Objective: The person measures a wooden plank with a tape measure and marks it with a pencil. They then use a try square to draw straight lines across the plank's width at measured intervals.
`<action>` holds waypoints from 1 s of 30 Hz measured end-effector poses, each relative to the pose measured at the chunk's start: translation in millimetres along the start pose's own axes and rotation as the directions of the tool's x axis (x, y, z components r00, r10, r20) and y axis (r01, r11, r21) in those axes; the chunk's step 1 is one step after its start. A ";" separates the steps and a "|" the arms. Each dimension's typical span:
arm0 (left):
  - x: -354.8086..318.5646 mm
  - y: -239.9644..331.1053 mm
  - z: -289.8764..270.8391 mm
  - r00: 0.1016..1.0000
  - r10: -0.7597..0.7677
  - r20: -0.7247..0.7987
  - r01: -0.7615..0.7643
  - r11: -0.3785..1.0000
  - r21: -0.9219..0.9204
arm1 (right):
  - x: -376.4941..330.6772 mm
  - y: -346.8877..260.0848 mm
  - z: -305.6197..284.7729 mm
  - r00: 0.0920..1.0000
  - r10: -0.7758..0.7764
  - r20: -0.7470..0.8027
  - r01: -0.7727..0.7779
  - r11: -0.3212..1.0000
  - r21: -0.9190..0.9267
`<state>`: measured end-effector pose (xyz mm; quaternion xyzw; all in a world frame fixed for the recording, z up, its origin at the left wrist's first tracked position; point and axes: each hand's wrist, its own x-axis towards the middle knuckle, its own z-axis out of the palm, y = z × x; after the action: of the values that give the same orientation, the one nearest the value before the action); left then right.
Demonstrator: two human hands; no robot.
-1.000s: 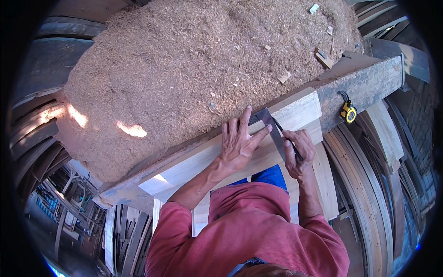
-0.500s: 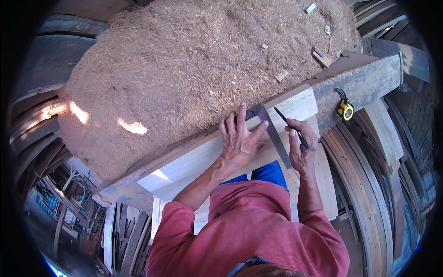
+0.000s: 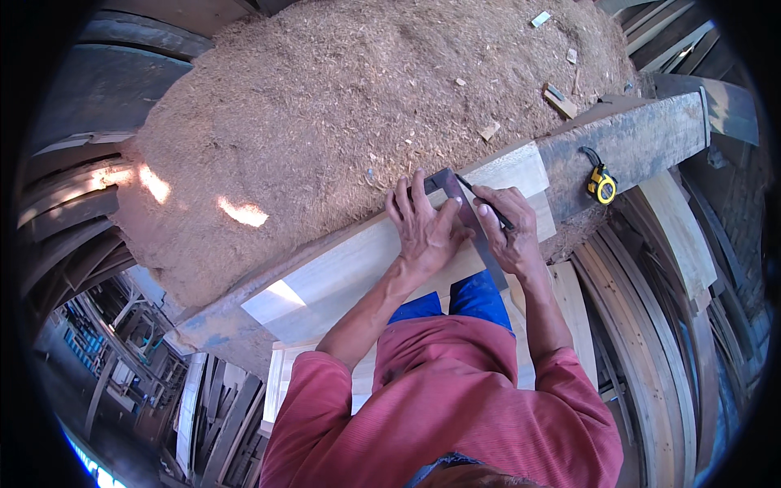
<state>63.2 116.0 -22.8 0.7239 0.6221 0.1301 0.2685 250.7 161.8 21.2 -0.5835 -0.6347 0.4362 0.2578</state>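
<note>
A pale wooden board (image 3: 346,262) lies along a heavy timber beam. Across it rests a dark metal try square (image 3: 488,254), its blade pointing back toward my body. My left hand (image 3: 425,234) holds the square down, fingers over its stock at the far edge and thumb against the blade. In my right hand (image 3: 512,226) is a slim black pen (image 3: 467,187), pinched between fingers and thumb. Its tip meets the board beside the blade, close to the square's far corner. Part of the pen is hidden by my fingers.
A yellow and black tape measure (image 3: 602,185) sits on the beam (image 3: 651,130) to the right. Beyond the beam rises a big heap of sawdust (image 3: 309,114) with some wood offcuts (image 3: 560,101). Curved planks (image 3: 630,325) stand stacked at the right.
My right hand has moved left and slightly up, bringing the pen from beside the square to its blade's edge. My left hand stays on the square. The view has shifted slightly.
</note>
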 end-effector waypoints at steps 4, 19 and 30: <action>0.8 -0.6 1.2 1.000 0.018 0.002 -0.018 0.999 0.040 | -10.8 -0.5 -10.4 0.997 0.021 0.069 -0.021 1.000 0.004; -2.5 14.8 5.3 0.995 -0.068 0.078 0.056 0.987 0.150 | -126.8 20.1 -61.1 0.973 0.061 0.223 -0.031 0.990 -0.136; -3.8 19.1 4.5 0.990 -0.084 0.109 0.063 0.980 0.186 | -151.1 29.1 -74.1 0.961 0.135 0.241 -0.113 0.988 -0.102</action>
<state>80.7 109.7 -15.4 0.7283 0.6410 0.0201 0.2415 355.8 32.8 59.8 -0.5740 -0.6424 0.4927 0.1231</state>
